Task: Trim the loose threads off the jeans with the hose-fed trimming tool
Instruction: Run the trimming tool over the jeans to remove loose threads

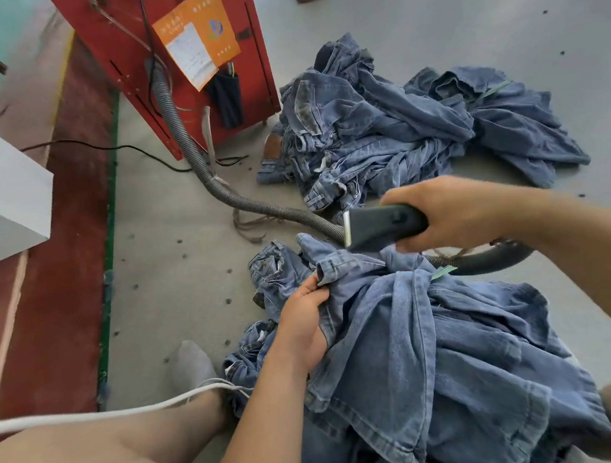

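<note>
You are gripping the trimmer (382, 225) in your right hand (451, 213), fingers wrapped round its handle, its blade edge hovering just above the jeans (418, 332) bunched on your lap. Your left hand (305, 321) is pinching a folded hem. I judge the cloth should be pulled flat before the blade is touching it, with the hose (192, 156) trailing clear behind the tool, not crossing the denim.

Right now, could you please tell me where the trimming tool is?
In the head view, right of centre: the right hand grips the trimmer just above the jeans that the left hand holds.
</note>
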Action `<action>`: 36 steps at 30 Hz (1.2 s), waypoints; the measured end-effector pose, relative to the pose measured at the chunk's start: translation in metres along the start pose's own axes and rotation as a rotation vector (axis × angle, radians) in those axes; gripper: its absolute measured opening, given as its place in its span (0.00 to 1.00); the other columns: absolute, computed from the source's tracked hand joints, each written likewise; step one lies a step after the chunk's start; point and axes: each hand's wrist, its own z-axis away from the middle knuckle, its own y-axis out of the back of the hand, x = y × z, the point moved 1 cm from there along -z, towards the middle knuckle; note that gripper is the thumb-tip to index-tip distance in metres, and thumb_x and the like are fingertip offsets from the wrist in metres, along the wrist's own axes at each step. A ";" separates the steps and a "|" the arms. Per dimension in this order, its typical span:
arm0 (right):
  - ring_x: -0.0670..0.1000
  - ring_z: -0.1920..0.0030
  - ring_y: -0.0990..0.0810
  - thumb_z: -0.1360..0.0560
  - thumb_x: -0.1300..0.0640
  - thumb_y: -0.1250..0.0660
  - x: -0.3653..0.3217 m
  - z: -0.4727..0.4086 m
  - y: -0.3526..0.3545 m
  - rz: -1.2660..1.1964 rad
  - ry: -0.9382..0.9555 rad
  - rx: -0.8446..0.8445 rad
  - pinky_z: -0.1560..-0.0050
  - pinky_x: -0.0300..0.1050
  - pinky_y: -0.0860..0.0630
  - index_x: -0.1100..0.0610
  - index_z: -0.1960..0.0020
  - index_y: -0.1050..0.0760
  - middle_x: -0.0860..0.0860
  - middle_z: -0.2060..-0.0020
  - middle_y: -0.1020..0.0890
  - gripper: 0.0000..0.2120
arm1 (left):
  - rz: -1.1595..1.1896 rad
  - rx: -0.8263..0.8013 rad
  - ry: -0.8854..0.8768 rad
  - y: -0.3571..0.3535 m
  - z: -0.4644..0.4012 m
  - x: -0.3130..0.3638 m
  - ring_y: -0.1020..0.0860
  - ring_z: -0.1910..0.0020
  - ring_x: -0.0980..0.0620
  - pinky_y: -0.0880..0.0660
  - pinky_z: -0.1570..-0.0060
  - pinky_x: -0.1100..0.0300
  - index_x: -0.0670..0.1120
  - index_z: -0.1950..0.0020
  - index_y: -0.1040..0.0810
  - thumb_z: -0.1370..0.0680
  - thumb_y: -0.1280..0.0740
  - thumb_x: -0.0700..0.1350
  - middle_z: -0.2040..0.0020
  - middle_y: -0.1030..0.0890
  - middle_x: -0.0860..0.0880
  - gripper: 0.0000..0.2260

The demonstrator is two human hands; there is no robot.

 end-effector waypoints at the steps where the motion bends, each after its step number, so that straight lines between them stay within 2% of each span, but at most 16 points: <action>1: 0.39 0.60 0.22 0.27 0.49 0.24 0.008 0.002 0.005 0.029 -0.030 0.025 0.61 0.35 0.31 0.41 0.46 0.25 0.40 0.60 0.19 0.14 | 0.032 -0.008 0.009 0.003 0.000 0.002 0.19 0.37 0.37 0.22 0.37 0.44 0.41 0.35 0.18 0.15 0.50 0.32 0.36 0.19 0.36 0.21; 4: 0.44 0.60 0.23 0.27 0.52 0.24 0.026 0.005 -0.002 0.140 -0.116 -0.011 0.61 0.39 0.31 0.44 0.46 0.25 0.41 0.60 0.20 0.13 | 0.088 -0.039 0.026 0.009 0.001 0.003 0.21 0.34 0.37 0.23 0.36 0.44 0.40 0.30 0.22 0.15 0.51 0.33 0.33 0.20 0.36 0.21; 6: 0.49 0.57 0.21 0.26 0.54 0.26 0.024 0.001 -0.021 0.159 -0.118 -0.099 0.58 0.45 0.28 0.44 0.45 0.25 0.43 0.58 0.20 0.13 | 0.107 -0.041 0.032 0.009 0.002 0.000 0.19 0.36 0.37 0.20 0.41 0.46 0.40 0.33 0.19 0.15 0.49 0.33 0.34 0.19 0.36 0.21; 8: 0.50 0.56 0.21 0.25 0.54 0.27 0.012 -0.007 -0.039 0.137 -0.066 -0.150 0.55 0.47 0.25 0.44 0.44 0.25 0.44 0.58 0.19 0.13 | 0.077 -0.028 0.029 0.007 0.003 -0.003 0.18 0.38 0.37 0.19 0.43 0.47 0.40 0.34 0.18 0.16 0.48 0.32 0.36 0.18 0.36 0.21; 11: 0.45 0.59 0.22 0.25 0.52 0.28 -0.005 -0.016 -0.048 0.094 0.033 -0.106 0.57 0.47 0.24 0.43 0.43 0.26 0.43 0.59 0.20 0.13 | 0.047 -0.013 0.035 0.009 0.006 -0.005 0.19 0.38 0.36 0.20 0.39 0.43 0.41 0.37 0.16 0.17 0.47 0.32 0.37 0.18 0.35 0.21; 14: 0.41 0.59 0.21 0.26 0.50 0.26 -0.006 -0.015 -0.034 -0.012 0.090 -0.008 0.58 0.43 0.24 0.39 0.45 0.26 0.42 0.59 0.19 0.14 | 0.049 -0.041 0.074 0.010 0.008 -0.003 0.22 0.34 0.34 0.27 0.31 0.38 0.39 0.31 0.21 0.18 0.48 0.33 0.33 0.21 0.34 0.21; 16: 0.43 0.58 0.20 0.26 0.50 0.25 0.003 -0.012 -0.022 -0.045 0.071 0.031 0.57 0.43 0.24 0.40 0.44 0.25 0.43 0.58 0.18 0.15 | 0.085 -0.047 0.092 0.008 0.009 -0.003 0.23 0.32 0.34 0.30 0.28 0.37 0.37 0.28 0.25 0.18 0.47 0.37 0.32 0.22 0.34 0.21; 18: 0.47 0.56 0.20 0.26 0.52 0.24 0.015 -0.010 -0.018 -0.006 0.020 0.030 0.55 0.47 0.25 0.41 0.44 0.25 0.43 0.56 0.18 0.15 | 0.118 -0.043 0.095 0.007 0.011 -0.001 0.24 0.31 0.33 0.31 0.28 0.37 0.36 0.29 0.23 0.20 0.42 0.45 0.31 0.22 0.33 0.22; 21: 0.51 0.55 0.21 0.26 0.55 0.25 0.025 -0.011 -0.030 0.093 -0.049 -0.051 0.56 0.47 0.28 0.44 0.43 0.25 0.45 0.56 0.19 0.15 | 0.053 -0.069 0.094 0.002 0.014 0.001 0.23 0.32 0.35 0.30 0.28 0.38 0.39 0.30 0.22 0.19 0.35 0.59 0.32 0.22 0.34 0.27; 22: 0.51 0.55 0.21 0.26 0.55 0.26 0.026 -0.013 -0.037 0.106 -0.050 -0.079 0.55 0.47 0.27 0.44 0.43 0.25 0.44 0.57 0.19 0.16 | 0.034 -0.050 0.104 0.001 0.013 -0.001 0.23 0.32 0.36 0.30 0.27 0.39 0.39 0.30 0.22 0.19 0.35 0.60 0.32 0.21 0.35 0.28; 24: 0.49 0.56 0.21 0.27 0.57 0.27 0.022 -0.015 -0.048 0.104 -0.031 -0.117 0.56 0.47 0.26 0.42 0.43 0.25 0.41 0.58 0.20 0.17 | 0.019 0.019 0.097 -0.001 0.011 -0.004 0.21 0.34 0.37 0.29 0.28 0.39 0.39 0.30 0.21 0.17 0.36 0.58 0.34 0.20 0.36 0.25; 27: 0.42 0.59 0.24 0.27 0.57 0.28 0.014 -0.020 -0.059 0.117 0.012 -0.135 0.62 0.40 0.31 0.38 0.45 0.29 0.40 0.60 0.22 0.18 | -0.001 0.085 0.073 0.001 0.009 -0.005 0.19 0.36 0.38 0.26 0.31 0.41 0.38 0.32 0.20 0.14 0.40 0.55 0.36 0.18 0.36 0.22; 29: 0.41 0.59 0.25 0.26 0.57 0.29 0.009 -0.022 -0.062 0.127 0.029 -0.133 0.62 0.41 0.31 0.39 0.44 0.29 0.39 0.60 0.23 0.18 | -0.035 0.105 0.048 0.000 0.010 -0.003 0.18 0.38 0.39 0.21 0.38 0.45 0.38 0.34 0.19 0.14 0.41 0.54 0.38 0.17 0.37 0.22; 32: 0.42 0.58 0.23 0.26 0.56 0.29 0.000 -0.022 -0.061 0.118 0.055 -0.101 0.58 0.45 0.25 0.41 0.40 0.27 0.41 0.56 0.21 0.18 | -0.135 0.146 0.001 -0.001 0.011 -0.002 0.15 0.43 0.43 0.17 0.50 0.53 0.40 0.37 0.17 0.14 0.41 0.55 0.43 0.14 0.40 0.22; 34: 0.46 0.57 0.21 0.25 0.55 0.29 -0.008 -0.021 -0.058 0.100 0.075 -0.082 0.55 0.49 0.22 0.41 0.40 0.27 0.43 0.55 0.19 0.17 | -0.193 0.163 -0.026 -0.003 0.012 -0.001 0.15 0.44 0.45 0.18 0.46 0.52 0.41 0.37 0.17 0.14 0.41 0.56 0.44 0.13 0.42 0.21; 36: 0.45 0.58 0.20 0.25 0.54 0.29 -0.015 -0.019 -0.056 0.078 0.096 -0.050 0.55 0.49 0.21 0.40 0.41 0.27 0.42 0.57 0.19 0.16 | -0.229 0.167 -0.053 -0.005 0.013 -0.001 0.16 0.42 0.45 0.22 0.37 0.48 0.43 0.37 0.17 0.14 0.41 0.55 0.44 0.13 0.43 0.20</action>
